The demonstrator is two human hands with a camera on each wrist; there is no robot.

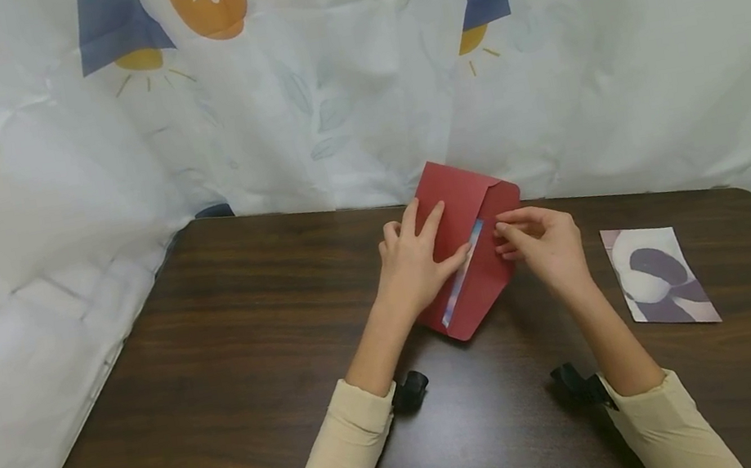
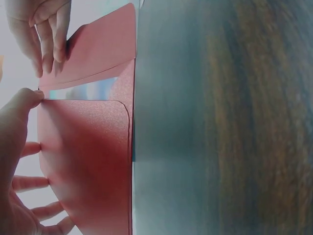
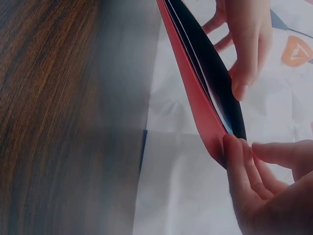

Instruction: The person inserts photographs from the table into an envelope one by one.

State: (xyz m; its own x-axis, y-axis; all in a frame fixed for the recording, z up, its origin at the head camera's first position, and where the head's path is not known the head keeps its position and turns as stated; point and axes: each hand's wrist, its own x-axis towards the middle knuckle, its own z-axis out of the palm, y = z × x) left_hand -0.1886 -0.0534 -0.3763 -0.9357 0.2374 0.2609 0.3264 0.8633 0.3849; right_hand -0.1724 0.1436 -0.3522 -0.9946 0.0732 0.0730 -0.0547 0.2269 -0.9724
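A red envelope (image 1: 454, 192) stands tilted at the far edge of the table, its flap (image 1: 486, 282) folded open to the right. Inside the opening shows the blue and purple edge of a card (image 2: 95, 90). My left hand (image 1: 410, 261) lies with spread fingers across the envelope's front panel (image 2: 88, 152), the thumb right at the panel's edge by the opening. On the flap's inner face, near its outer end, rest the fingertips of my right hand (image 1: 550, 242). The right thumb (image 3: 274, 152) stands apart from the flap in the right wrist view.
A picture card (image 1: 658, 274) in white and purple lies on the brown wooden table (image 1: 247, 313), right of my right hand. Behind the table hangs a white printed cloth (image 1: 358, 88). Black wrist cameras (image 1: 411, 392) sit at both cuffs.
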